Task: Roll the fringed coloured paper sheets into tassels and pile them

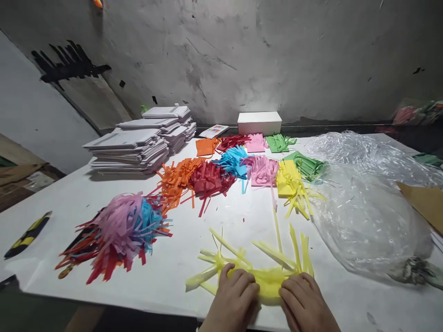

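At the near edge of the white table (194, 230), my left hand (235, 295) and my right hand (302, 297) press down on a piece of yellow fringed tissue paper (268, 279). Both hands have their fingers curled together onto its folded middle. Its cut yellow strips fan out away from me. To the left lies a finished bundle of mixed pink, blue, red and orange fringes (121, 230).
Small piles of fringed paper in orange (178, 177), red (209, 177), blue (233, 161), pink (261, 169), yellow (290, 182) and green (306, 165) sit mid-table. Stacks of white sheets (133, 150) stand back left, a white box (259, 122) at the wall, crumpled clear plastic (363, 203) on the right.
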